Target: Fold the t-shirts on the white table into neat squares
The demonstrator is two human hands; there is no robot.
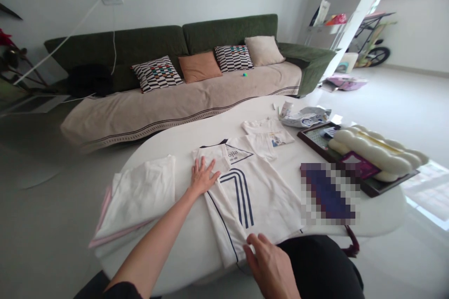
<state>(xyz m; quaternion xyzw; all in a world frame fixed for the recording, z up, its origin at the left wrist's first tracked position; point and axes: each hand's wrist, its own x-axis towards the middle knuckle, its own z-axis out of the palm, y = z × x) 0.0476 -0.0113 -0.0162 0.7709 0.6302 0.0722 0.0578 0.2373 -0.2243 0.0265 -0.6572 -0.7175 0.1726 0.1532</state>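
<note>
A white jersey (259,191) with a dark blue number 7 lies spread on the white oval table (196,243), back side up. My left hand (202,176) rests flat on its left sleeve and shoulder, fingers spread. My right hand (270,264) is at the jersey's lower hem near the table's front edge; its fingers curl at the fabric edge, and whether they pinch it is unclear. A folded white garment (140,201) with a pink edge lies to the left of the jersey.
Another white shirt (268,130) lies beyond the jersey. A dark tray (379,187) holding a cream bumpy object (375,152) sits at the table's right, with a crumpled plastic bag (305,116) behind it. A green sofa (182,74) with cushions stands beyond the table.
</note>
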